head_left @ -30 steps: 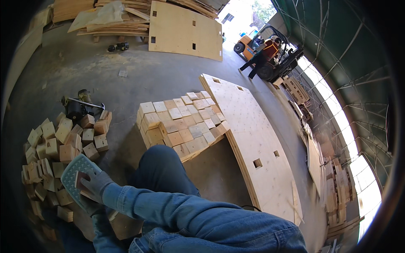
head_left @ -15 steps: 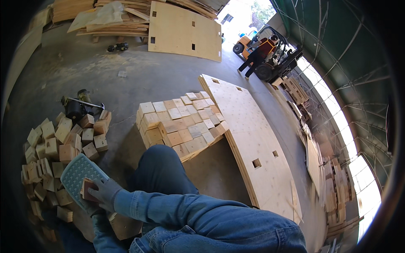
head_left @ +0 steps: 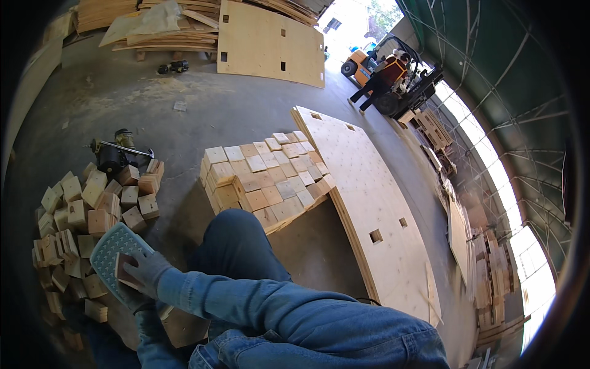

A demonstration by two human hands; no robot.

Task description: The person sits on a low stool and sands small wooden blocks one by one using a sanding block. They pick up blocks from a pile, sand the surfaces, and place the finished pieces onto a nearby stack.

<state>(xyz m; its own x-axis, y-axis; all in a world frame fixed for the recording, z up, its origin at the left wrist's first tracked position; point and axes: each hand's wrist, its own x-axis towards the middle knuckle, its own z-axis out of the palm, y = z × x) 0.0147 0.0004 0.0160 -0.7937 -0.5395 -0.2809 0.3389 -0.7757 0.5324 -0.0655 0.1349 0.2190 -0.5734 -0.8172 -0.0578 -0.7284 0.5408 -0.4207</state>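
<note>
My right hand [head_left: 149,273], in a grey glove, is closed on a small wooden block [head_left: 123,275] with a reddish-brown face and paler edges. The block is over a light-blue plastic stool top [head_left: 110,245] with a raised pattern; whether it touches the surface is unclear. Low beside the stool's near edge is my left hand [head_left: 139,303], in shadow and partly covered, its fingers hidden. A loose heap of wooden blocks [head_left: 77,212] lies just beyond and left of the stool.
Neat rows of wooden blocks [head_left: 270,178] stand ahead, against stacked plywood panels [head_left: 362,184] with square holes. Behind the heap is a dark power tool [head_left: 110,155]; another tool [head_left: 173,67] lies farther off. A person [head_left: 381,80] stands by an orange forklift [head_left: 359,64].
My right hand has shifted slightly up and turned the block, so more of its reddish-brown face shows. The stool and the heap stay put.
</note>
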